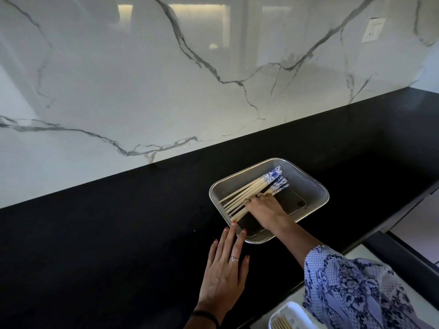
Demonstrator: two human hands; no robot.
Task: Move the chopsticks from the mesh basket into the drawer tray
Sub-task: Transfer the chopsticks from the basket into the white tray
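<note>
Chopsticks (253, 192) lie in the basket (306, 184).
Right hand (264, 208) curls round them; left hand (224, 271), flat, touches its near rim.

Black countertop (118, 233) under a grey-veined white marble backsplash (166, 91) with a wall socket (373, 29).

Soft daylight fills a kitchen scene, reflected as pale rectangles of glare high on the glossy marble wall (213, 67). The black counter (118, 233) swallows most light and shows almost no surface detail, with only a faint sheen toward its far right end. The mesh basket (306, 179) catches a dull metallic gleam along its rim. Wide-angle distortion bends the counter edge and tilts the whole view. The patterned sleeve (356, 293) in the lower right corner is slightly soft, and the far wall socket (373, 29) looks hazy.
</note>
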